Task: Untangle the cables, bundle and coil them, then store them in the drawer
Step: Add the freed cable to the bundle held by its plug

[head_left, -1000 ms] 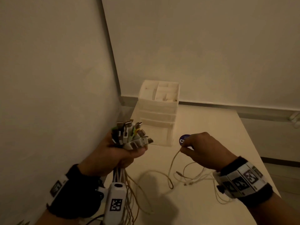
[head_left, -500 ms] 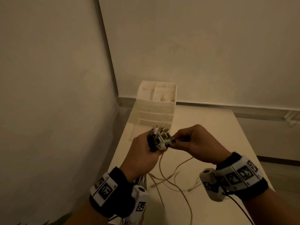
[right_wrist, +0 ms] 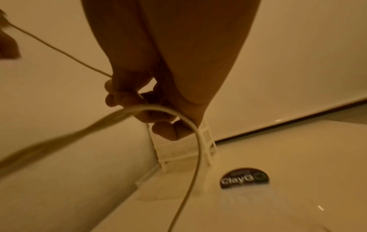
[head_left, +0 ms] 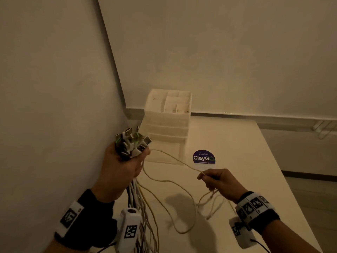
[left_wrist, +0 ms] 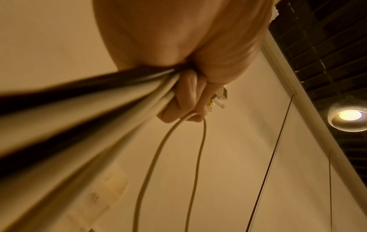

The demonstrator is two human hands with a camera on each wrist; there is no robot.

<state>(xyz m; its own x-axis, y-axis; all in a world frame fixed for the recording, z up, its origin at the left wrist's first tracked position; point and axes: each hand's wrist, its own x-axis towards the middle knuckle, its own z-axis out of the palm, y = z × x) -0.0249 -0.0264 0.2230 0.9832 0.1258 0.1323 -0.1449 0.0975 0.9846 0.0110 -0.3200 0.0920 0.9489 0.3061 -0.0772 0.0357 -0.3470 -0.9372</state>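
My left hand (head_left: 121, 168) grips a thick bundle of cables (head_left: 133, 143) with their USB plugs sticking up; the cords hang down past my wrist (left_wrist: 83, 119). One thin white cable (head_left: 175, 160) runs from the bundle across to my right hand (head_left: 215, 179), which pinches it above the table; its fingers curl round the cord (right_wrist: 139, 100) in the right wrist view. More of the cable loops slackly on the table (head_left: 184, 212). The white drawer unit (head_left: 167, 123) stands at the back left corner, its lowest drawer pulled out.
The white table (head_left: 246, 161) ends at an edge on the right. A round dark "ClayGo" sticker (head_left: 203, 157) lies in front of the drawer unit. Walls close in on the left and behind. Loose cable ends (head_left: 211, 203) lie beneath my right hand.
My hands, together at the plugs half a second ago, have parted. The right hand has slid down and to the right along one cable, drawing it out from the bundle.
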